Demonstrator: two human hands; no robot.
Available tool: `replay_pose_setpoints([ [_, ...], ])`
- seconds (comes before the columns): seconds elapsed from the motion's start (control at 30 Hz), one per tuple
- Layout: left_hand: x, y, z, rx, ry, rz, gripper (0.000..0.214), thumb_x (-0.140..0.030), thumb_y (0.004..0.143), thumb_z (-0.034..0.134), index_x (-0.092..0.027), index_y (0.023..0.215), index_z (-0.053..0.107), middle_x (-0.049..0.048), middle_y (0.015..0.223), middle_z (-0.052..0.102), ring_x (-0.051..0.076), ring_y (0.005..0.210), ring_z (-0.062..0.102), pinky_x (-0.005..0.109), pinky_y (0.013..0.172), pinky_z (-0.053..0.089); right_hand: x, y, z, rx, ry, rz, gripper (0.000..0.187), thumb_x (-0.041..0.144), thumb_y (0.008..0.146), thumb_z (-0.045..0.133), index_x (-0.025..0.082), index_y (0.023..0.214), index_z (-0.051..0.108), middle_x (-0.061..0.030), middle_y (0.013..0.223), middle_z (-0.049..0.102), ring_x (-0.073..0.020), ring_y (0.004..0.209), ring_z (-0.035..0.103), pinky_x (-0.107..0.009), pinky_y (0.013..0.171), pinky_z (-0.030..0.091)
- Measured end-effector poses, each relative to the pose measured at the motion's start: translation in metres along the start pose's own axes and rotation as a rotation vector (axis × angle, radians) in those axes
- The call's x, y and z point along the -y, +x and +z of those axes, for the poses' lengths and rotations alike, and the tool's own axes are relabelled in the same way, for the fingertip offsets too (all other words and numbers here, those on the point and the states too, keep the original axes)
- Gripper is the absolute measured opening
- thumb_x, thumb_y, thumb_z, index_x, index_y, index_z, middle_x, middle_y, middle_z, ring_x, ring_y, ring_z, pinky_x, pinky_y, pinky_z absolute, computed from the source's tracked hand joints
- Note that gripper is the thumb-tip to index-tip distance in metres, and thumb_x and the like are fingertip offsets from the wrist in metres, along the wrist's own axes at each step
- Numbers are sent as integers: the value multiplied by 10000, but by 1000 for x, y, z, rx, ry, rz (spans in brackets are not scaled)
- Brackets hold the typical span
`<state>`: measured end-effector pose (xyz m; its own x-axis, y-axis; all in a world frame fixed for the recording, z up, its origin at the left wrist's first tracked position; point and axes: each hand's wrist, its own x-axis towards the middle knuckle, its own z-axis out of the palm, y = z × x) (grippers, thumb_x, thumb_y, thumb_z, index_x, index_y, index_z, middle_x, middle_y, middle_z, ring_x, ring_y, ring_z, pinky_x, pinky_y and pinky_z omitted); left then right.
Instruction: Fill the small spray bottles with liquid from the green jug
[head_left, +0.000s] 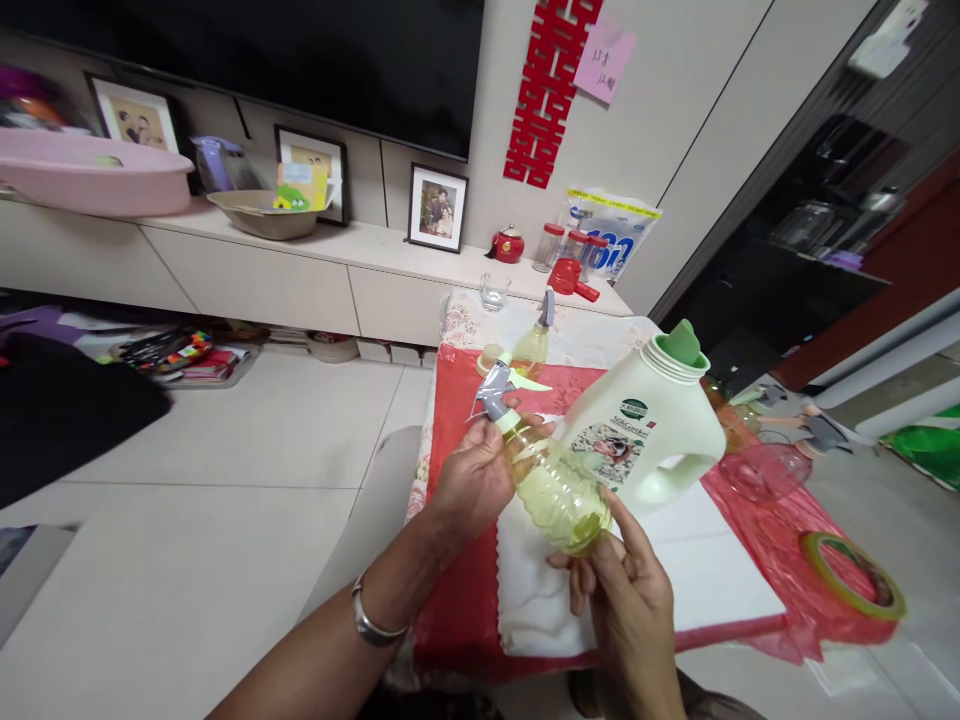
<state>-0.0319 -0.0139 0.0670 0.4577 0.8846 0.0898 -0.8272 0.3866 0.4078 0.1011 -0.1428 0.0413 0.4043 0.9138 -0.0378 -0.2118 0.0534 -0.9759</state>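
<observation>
A small clear spray bottle [551, 480] with yellowish liquid and a grey trigger head lies tilted between both hands. My left hand [472, 480] is closed around its neck just below the trigger. My right hand [626, 590] cups its base with fingers curled. Right behind it stands a large pale green detergent jug [649, 425] with a green cap and a side handle. A second spray bottle [534, 345] stands farther back on the table. All of this is over a small table with a red cloth [465, 600] and a white towel [697, 570].
A tape roll [855, 575] lies at the table's right corner, and a clear pink lid [765, 470] beside the jug. A glass [495, 290], jars and a red teapot [508, 245] stand at the back near a low white cabinet [300, 280]. White tiled floor lies to the left.
</observation>
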Motion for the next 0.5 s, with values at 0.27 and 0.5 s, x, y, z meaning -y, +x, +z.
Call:
replay_pose_setpoints([
  [0.27,0,-3,5,39,132,3,412,-424,944,606,-312,1320,480,59,1167,681,269,1111,676,483,987,508,22,16,19,-206,475,527,774,430,496,999,132,1082,590,112,599,283,28,484,176,-280,686,597],
  [0.5,-10,17,-8,211,564,227,624,-294,781,806,-300,1291,445,30,1123,630,210,1077,639,378,960,505,13,25,26,4,414,370,776,464,619,947,130,1225,595,36,733,478,-50,611,467,-305,747,592],
])
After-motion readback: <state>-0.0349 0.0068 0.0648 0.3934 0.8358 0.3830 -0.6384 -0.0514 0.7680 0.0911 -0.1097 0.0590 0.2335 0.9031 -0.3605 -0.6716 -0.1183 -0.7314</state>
